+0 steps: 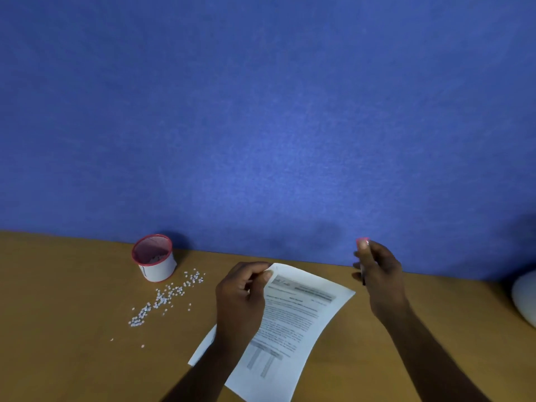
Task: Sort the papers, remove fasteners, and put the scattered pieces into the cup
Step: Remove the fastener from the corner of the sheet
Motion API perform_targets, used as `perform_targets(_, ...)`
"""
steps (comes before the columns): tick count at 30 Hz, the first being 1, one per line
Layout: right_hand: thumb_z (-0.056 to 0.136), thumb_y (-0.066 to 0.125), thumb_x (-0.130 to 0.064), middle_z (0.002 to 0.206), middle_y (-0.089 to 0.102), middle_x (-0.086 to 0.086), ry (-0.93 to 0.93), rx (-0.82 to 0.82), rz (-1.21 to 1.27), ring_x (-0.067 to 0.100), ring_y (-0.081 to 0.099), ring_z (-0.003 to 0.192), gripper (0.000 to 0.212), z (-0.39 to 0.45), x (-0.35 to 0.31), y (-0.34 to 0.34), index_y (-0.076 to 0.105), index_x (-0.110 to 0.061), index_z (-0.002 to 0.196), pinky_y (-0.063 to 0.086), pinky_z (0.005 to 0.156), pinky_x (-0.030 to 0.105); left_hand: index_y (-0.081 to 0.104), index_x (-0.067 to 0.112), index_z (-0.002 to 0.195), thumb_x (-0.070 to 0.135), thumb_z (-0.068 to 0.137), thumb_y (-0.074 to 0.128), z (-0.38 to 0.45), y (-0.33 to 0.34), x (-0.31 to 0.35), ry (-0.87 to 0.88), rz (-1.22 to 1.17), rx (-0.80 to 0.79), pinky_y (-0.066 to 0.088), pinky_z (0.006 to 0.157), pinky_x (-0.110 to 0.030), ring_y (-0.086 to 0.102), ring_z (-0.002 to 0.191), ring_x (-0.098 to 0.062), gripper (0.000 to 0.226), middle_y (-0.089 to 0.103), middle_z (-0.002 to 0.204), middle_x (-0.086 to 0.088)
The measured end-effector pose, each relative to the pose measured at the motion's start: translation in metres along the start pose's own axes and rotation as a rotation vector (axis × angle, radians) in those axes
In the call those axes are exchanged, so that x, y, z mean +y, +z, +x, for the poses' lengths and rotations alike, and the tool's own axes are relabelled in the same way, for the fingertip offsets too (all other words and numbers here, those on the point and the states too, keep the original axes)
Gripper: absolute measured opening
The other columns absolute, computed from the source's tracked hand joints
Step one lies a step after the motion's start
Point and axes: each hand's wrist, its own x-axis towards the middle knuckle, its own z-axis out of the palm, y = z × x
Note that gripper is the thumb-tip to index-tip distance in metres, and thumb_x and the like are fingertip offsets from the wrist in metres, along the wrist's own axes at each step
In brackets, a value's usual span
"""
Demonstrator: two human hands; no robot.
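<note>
Left hand (242, 297) is down on the printed papers (287, 323), fingers curled, thumb and forefinger pinching the top-left corner of the sheet and lifting that corner a little off the wooden desk (72, 329). The rest of the sheet runs down and to the right from those fingertips, with a second sheet's edge peeking out from under the left wrist. Right hand (377, 274) is raised just off to the right of the paper's top edge, apart from it, fingers curled around a slim dark tool (363, 275) with a pink tip showing above the thumb; exactly what the tool is, I cannot tell, it is too blurred. Over to the left of the pinching fingers, well apart from them, sits the red mesh cup (153, 258) wrapped in a white paper band, standing upright against the blue partition (261, 111). Between cup and left hand, a trail of small white paper dots (165, 297) lies scattered on the desk, thickest below the cup. At the far right edge, a pale rounded object (525, 297), only partly in view
</note>
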Motion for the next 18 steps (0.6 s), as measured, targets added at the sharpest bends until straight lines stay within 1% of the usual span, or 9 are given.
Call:
perform_targets(3, 0.093, 0.068, -0.028, 0.066, 0.047, 0.001, 0.143, 0.022, 0.007, 0.012, 0.045, 0.058, 0.022, 0.030, 0.036, -0.024, 0.062, -0.007, 0.091, 0.042, 0.054, 0.025, 0.073, 0.023, 0.089, 0.029, 0.087, 0.061, 0.002, 0.001, -0.005, -0.005, -0.001, 0.019, 0.057, 0.061, -0.029, 0.069, 0.077, -0.009, 0.014, 0.070, 0.084, 0.013)
perform_targets(5, 0.093, 0.069, -0.022, 0.061, 0.041, 0.004, 0.208, 0.048, -0.083, 0.013, 0.038, 0.053, 0.023, 0.047, 0.067, -0.037, 0.059, -0.004, 0.084, 0.036, 0.051, 0.024, 0.072, 0.027, 0.089, 0.032, 0.087, 0.060, 0.003, 0.001, -0.006, -0.003, 0.001, 0.027, 0.057, 0.060, -0.025, 0.069, 0.078, -0.007, 0.013, 0.069, 0.084, 0.016)
perform_targets(8, 0.091, 0.070, -0.018, 0.070, 0.057, 0.016, 0.225, 0.144, -0.344, 0.023, 0.049, 0.057, 0.020, 0.073, 0.111, -0.050, 0.065, -0.001, 0.080, 0.041, 0.056, 0.033, 0.069, 0.032, 0.088, 0.030, 0.086, 0.062, 0.008, 0.004, -0.007, -0.015, 0.012, 0.062, 0.052, 0.063, -0.013, 0.067, 0.080, -0.002, 0.008, 0.069, 0.083, 0.019)
perform_targets(10, 0.088, 0.072, -0.017, 0.070, 0.068, 0.018, 0.129, 0.170, -0.613, 0.032, 0.060, 0.060, 0.019, 0.082, 0.127, -0.051, 0.072, 0.001, 0.083, 0.046, 0.061, 0.036, 0.069, 0.031, 0.088, 0.020, 0.085, 0.064, 0.010, 0.006, -0.010, -0.035, 0.023, 0.080, 0.047, 0.066, -0.007, 0.066, 0.082, 0.000, 0.012, 0.069, 0.093, 0.019)
perform_targets(12, 0.084, 0.075, -0.011, 0.074, 0.071, 0.024, 0.029, 0.181, -0.818, 0.039, 0.066, 0.069, 0.016, 0.087, 0.136, -0.048, 0.073, 0.005, 0.083, 0.043, 0.063, 0.032, 0.069, 0.030, 0.089, 0.013, 0.089, 0.066, 0.011, 0.007, -0.015, -0.076, 0.028, 0.077, 0.047, 0.065, -0.005, 0.067, 0.083, 0.001, 0.017, 0.069, 0.095, 0.019)
perform_targets(14, 0.082, 0.075, -0.008, 0.075, 0.072, 0.026, -0.020, 0.184, -0.901, 0.040, 0.066, 0.069, 0.014, 0.089, 0.142, -0.044, 0.072, 0.006, 0.082, 0.039, 0.065, 0.029, 0.069, 0.032, 0.089, 0.006, 0.089, 0.068, 0.012, 0.009, -0.018, -0.112, 0.031, 0.074, 0.048, 0.064, -0.006, 0.067, 0.084, 0.001, 0.026, 0.070, 0.091, 0.018)
perform_targets(15, 0.083, 0.075, -0.010, 0.076, 0.071, 0.026, -0.017, 0.185, -0.914, 0.037, 0.064, 0.066, 0.015, 0.091, 0.147, -0.042, 0.072, 0.006, 0.082, 0.038, 0.065, 0.028, 0.068, 0.034, 0.089, 0.005, 0.089, 0.068, 0.013, 0.009, -0.019, -0.120, 0.034, 0.071, 0.049, 0.064, -0.007, 0.067, 0.084, 0.001, 0.030, 0.070, 0.093, 0.019)
perform_targets(17, 0.088, 0.072, -0.022, 0.078, 0.071, 0.023, 0.031, 0.180, -0.914, 0.031, 0.060, 0.065, 0.024, 0.094, 0.158, -0.038, 0.073, 0.001, 0.084, 0.039, 0.064, 0.028, 0.066, 0.039, 0.087, 0.007, 0.089, 0.068, 0.014, 0.010, -0.020, -0.134, 0.024, 0.075, 0.049, 0.064, -0.007, 0.067, 0.083, 0.001, 0.033, 0.068, 0.096, 0.022)
perform_targets(18, 0.089, 0.070, -0.030, 0.079, 0.071, 0.022, 0.043, 0.177, -0.919, 0.033, 0.062, 0.068, 0.029, 0.095, 0.164, -0.037, 0.074, -0.002, 0.085, 0.040, 0.063, 0.028, 0.065, 0.042, 0.087, 0.012, 0.089, 0.067, 0.015, 0.010, -0.019, -0.139, 0.018, 0.080, 0.049, 0.065, -0.007, 0.067, 0.083, 0.001, 0.030, 0.068, 0.095, 0.024)
